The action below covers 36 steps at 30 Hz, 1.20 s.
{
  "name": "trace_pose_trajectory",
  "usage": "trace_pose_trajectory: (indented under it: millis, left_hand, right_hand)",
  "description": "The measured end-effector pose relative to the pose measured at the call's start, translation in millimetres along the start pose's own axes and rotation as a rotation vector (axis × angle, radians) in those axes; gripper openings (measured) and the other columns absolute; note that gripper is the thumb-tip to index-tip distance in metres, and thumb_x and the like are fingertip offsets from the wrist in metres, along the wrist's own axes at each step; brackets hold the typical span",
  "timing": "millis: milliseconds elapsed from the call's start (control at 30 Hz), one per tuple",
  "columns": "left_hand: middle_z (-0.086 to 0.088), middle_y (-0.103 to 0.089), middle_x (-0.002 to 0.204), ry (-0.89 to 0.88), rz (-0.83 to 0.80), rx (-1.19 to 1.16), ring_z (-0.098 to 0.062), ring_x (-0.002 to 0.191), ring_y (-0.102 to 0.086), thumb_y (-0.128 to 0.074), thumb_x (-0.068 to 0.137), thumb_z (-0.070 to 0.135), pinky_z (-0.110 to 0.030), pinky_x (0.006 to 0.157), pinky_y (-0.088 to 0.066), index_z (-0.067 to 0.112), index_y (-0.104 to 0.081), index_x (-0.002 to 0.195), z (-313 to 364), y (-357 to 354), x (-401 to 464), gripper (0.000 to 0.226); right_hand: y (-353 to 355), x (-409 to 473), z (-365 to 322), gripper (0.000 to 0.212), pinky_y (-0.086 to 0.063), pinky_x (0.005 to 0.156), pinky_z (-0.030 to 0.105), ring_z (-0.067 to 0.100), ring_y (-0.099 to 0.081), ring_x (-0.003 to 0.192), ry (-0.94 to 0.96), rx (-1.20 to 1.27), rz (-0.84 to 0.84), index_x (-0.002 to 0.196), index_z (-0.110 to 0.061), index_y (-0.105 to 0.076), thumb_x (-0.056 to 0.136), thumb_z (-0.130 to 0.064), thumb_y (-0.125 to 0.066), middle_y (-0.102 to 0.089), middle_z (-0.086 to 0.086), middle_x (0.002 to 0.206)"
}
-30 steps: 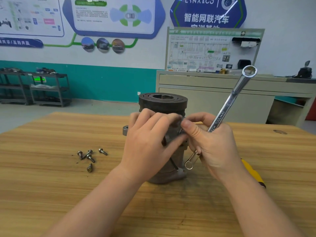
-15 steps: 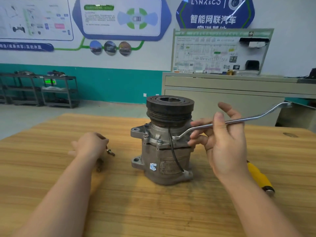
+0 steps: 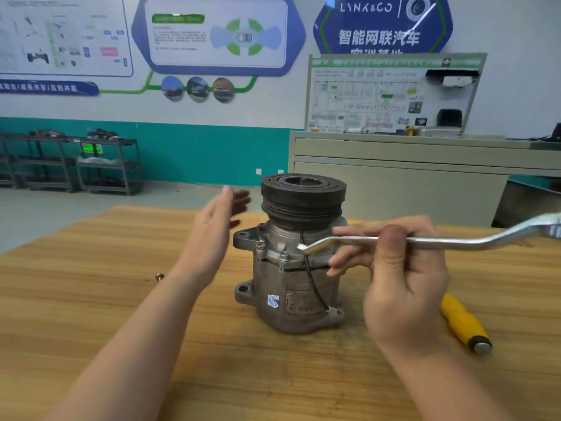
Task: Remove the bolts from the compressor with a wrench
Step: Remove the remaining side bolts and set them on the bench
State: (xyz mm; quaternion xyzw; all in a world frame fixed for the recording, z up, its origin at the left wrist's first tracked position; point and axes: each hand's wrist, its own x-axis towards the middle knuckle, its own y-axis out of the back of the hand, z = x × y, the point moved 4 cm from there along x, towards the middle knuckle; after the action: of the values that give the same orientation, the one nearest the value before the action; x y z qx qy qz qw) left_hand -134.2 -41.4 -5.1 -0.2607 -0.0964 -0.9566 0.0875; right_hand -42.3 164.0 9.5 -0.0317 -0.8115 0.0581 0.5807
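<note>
Compressor (image 3: pixel 299 268) looks heavy, rigid metal mid-tabletop; my right hand (image 3: pixel 397 278) pinches the stiff wrench (image 3: pixel 440 241) mid-shank, left hand (image 3: pixel 212 226) flat, empty.

Before you, a wooden table (image 3: pixel 91 299) carries a yellow-handled tool (image 3: pixel 464 325), lying near its right edge. Beyond the table, a beige cabinet (image 3: pixel 409 177) stands against the wall with a framed wiring-diagram board (image 3: pixel 391 95) propped on top. Dark metal shelving racks (image 3: pixel 73 162) line the teal-banded wall to your left, beneath blue-framed information posters (image 3: pixel 218 34).
</note>
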Motion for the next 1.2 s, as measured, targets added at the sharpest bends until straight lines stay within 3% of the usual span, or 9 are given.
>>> trace_pose_trajectory:
  millis: [100, 233, 400, 533, 633, 733, 833, 1000, 1200]
  left_hand:
    - [0.008, -0.069, 0.12, 0.102, -0.142, -0.135, -0.004, 0.116, -0.06, -0.027, 0.099, 0.055, -0.027, 0.1, -0.044, 0.023, -0.064, 0.123, -8, -24, -7, 0.054]
    - [-0.014, -0.067, 0.123, 0.165, -0.133, -0.256, -0.03, 0.122, -0.057, -0.04, 0.104, 0.025, -0.054, 0.112, -0.036, 0.005, -0.062, 0.126, -16, -23, -4, 0.037]
    - [-0.016, -0.069, 0.115, 0.175, -0.061, -0.327, -0.032, 0.116, -0.06, -0.046, 0.085, 0.018, -0.049, 0.105, -0.044, 0.009, -0.069, 0.113, -20, -25, -2, 0.037]
    - [0.001, -0.075, 0.09, 0.203, 0.026, -0.362, -0.02, 0.096, -0.065, -0.049, 0.071, 0.022, -0.036, 0.09, -0.052, 0.023, -0.078, 0.079, -23, -28, 0, 0.031]
    - [0.005, -0.072, 0.085, 0.289, 0.022, -0.389, -0.023, 0.096, -0.062, -0.053, 0.072, 0.026, -0.05, 0.099, -0.047, 0.03, -0.078, 0.076, -29, -32, -1, 0.025]
    - [0.012, -0.073, 0.079, 0.213, 0.045, -0.338, -0.009, 0.088, -0.065, -0.051, 0.084, 0.017, -0.03, 0.089, -0.053, 0.024, -0.074, 0.077, -23, -30, -4, 0.026]
    - [0.014, -0.073, 0.076, 0.133, 0.106, -0.296, 0.008, 0.077, -0.064, -0.036, 0.093, -0.003, -0.005, 0.066, -0.046, 0.019, -0.069, 0.084, -10, -28, -9, 0.041]
    - [0.013, -0.069, 0.091, 0.14, 0.147, -0.261, 0.012, 0.082, -0.062, -0.033, 0.098, 0.004, -0.003, 0.066, -0.045, 0.023, -0.067, 0.097, 12, -31, -37, 0.038]
    - [0.012, -0.05, 0.124, 0.073, 0.297, 0.001, -0.001, 0.121, -0.041, -0.034, 0.103, 0.031, -0.017, 0.102, -0.029, 0.025, -0.051, 0.129, 32, -46, -87, 0.031]
  right_hand:
    - [-7, -6, 1, 0.017, -0.055, 0.048, 0.03, 0.013, -0.067, 0.061, 0.047, -0.098, -0.073, 0.102, -0.03, -0.057, 0.103, -0.034, -0.041, -0.064, 0.005, 0.081]
    - [-13, -10, 4, 0.021, -0.055, 0.055, 0.024, 0.009, -0.067, 0.066, 0.05, -0.166, -0.143, 0.103, -0.012, -0.056, 0.102, -0.028, -0.042, -0.062, 0.005, 0.081]
    - [-21, -13, -1, 0.023, -0.056, 0.058, 0.029, 0.011, -0.066, 0.07, 0.108, -0.277, -0.191, 0.101, -0.014, -0.054, 0.102, -0.033, -0.041, -0.064, 0.002, 0.089]
    - [-36, -19, -10, 0.02, -0.05, 0.081, 0.016, 0.011, -0.065, 0.083, 0.347, -0.487, -0.257, 0.088, -0.002, -0.064, 0.095, -0.02, -0.059, -0.07, 0.013, 0.088]
    - [-44, -21, -9, 0.009, -0.049, 0.076, 0.016, 0.017, -0.062, 0.079, 0.404, -0.642, -0.243, 0.077, 0.004, -0.069, 0.078, -0.004, -0.072, -0.069, 0.016, 0.082]
    - [-49, -29, -13, 0.016, -0.049, 0.07, 0.016, 0.014, -0.062, 0.075, 0.362, -0.697, -0.139, 0.079, 0.001, -0.068, 0.089, -0.011, -0.064, -0.069, 0.011, 0.083]
    - [-50, -41, -16, 0.021, -0.048, 0.066, 0.016, 0.006, -0.06, 0.071, 0.156, -0.593, 0.025, 0.096, -0.013, -0.058, 0.101, -0.023, -0.041, -0.066, -0.003, 0.09]
    - [-12, -24, 11, 0.017, -0.027, 0.038, 0.016, 0.013, -0.035, 0.037, -0.461, 0.072, 0.686, 0.093, -0.022, -0.037, 0.087, -0.007, -0.032, -0.067, 0.007, 0.062]
    - [20, 0, 80, 0.024, -0.02, 0.031, 0.012, 0.009, -0.028, 0.026, -1.191, 0.385, 0.679, 0.078, -0.011, -0.036, 0.097, -0.002, -0.024, -0.048, 0.011, 0.063]
